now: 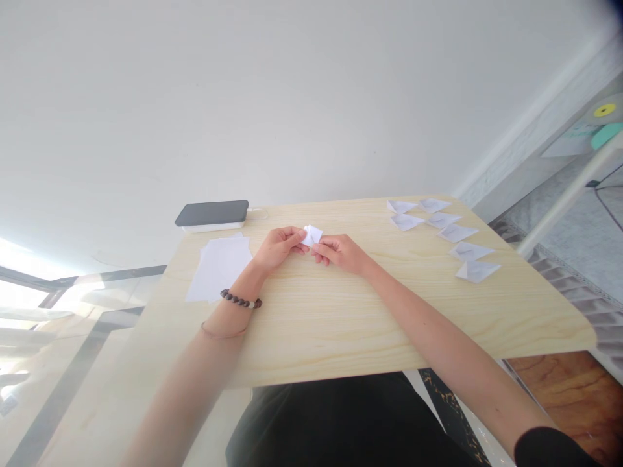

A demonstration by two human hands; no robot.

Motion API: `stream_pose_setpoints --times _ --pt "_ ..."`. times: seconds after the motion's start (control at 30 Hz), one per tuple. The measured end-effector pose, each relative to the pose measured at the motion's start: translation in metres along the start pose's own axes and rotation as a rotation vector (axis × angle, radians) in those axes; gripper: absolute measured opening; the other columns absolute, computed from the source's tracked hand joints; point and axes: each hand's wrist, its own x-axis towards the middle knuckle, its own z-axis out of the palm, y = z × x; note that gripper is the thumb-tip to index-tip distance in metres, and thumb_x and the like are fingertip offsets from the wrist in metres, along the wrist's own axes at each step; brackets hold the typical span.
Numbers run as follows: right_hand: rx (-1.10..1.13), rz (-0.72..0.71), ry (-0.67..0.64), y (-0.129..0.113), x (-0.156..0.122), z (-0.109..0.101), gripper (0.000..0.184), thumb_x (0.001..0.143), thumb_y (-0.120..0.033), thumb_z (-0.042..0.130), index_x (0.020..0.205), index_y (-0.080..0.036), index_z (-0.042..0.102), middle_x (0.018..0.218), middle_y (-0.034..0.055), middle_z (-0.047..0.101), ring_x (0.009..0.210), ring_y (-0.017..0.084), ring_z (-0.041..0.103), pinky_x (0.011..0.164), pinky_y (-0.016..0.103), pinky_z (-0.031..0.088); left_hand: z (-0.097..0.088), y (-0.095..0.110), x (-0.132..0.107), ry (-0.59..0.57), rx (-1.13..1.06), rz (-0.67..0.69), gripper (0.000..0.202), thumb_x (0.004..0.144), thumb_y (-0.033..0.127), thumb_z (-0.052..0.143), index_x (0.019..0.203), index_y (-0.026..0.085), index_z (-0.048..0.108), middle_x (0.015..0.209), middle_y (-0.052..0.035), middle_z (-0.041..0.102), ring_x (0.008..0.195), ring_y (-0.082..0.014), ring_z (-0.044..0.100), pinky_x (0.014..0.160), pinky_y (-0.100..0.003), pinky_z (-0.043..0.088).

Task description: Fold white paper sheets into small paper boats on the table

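A small folded piece of white paper [312, 235] is pinched between both of my hands above the middle of the light wooden table [341, 324]. My left hand [280, 247], with a dark bead bracelet on its wrist, grips the paper's left side with closed fingers. My right hand [338, 251] pinches its right lower edge. A stack of flat white sheets [219, 266] lies just left of my left hand.
Several folded white paper shapes [450, 237] lie in rows at the table's far right. A dark grey and white flat device [213, 215] with a cable sits at the far left edge against the white wall. A white rail and floor are at right.
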Motion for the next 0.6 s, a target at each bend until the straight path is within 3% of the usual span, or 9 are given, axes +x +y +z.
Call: stream_pose_setpoints --times 0.2,0.4,0.6 --pt "0.001 0.036 0.021 0.0012 0.0009 0.0014 0.030 0.082 -0.037 0.043 0.069 -0.013 0.057 0.061 0.0015 0.059 0.051 0.008 0.052 0.053 0.020 0.042 0.0079 0.0035 -0.0025 0.025 0.044 0.019 0.033 0.075 0.044 0.056 0.085 0.013 0.059 0.076 -0.0047 0.062 0.071 -0.0141 0.059 0.061 -0.025 0.044" --pt "-0.085 0.032 -0.001 0.0005 0.0003 0.0038 0.030 0.079 -0.039 0.047 0.071 -0.014 0.060 0.060 0.0013 0.060 0.051 0.008 0.052 0.050 0.020 0.039 0.0087 0.0023 -0.0023 0.007 0.168 0.055 0.033 0.074 0.046 0.056 0.079 0.013 0.059 0.071 -0.0021 0.061 0.063 -0.0113 0.054 0.059 -0.024 0.043" --pt "0.057 0.051 0.015 0.0031 0.0003 0.0024 0.036 0.081 -0.043 0.043 0.069 -0.012 0.057 0.059 0.0026 0.058 0.051 0.010 0.054 0.053 0.022 0.043 0.0078 0.0043 -0.0039 -0.072 0.210 0.071 0.031 0.077 0.043 0.054 0.077 0.013 0.059 0.074 -0.0043 0.063 0.070 -0.0133 0.056 0.062 -0.025 0.042"
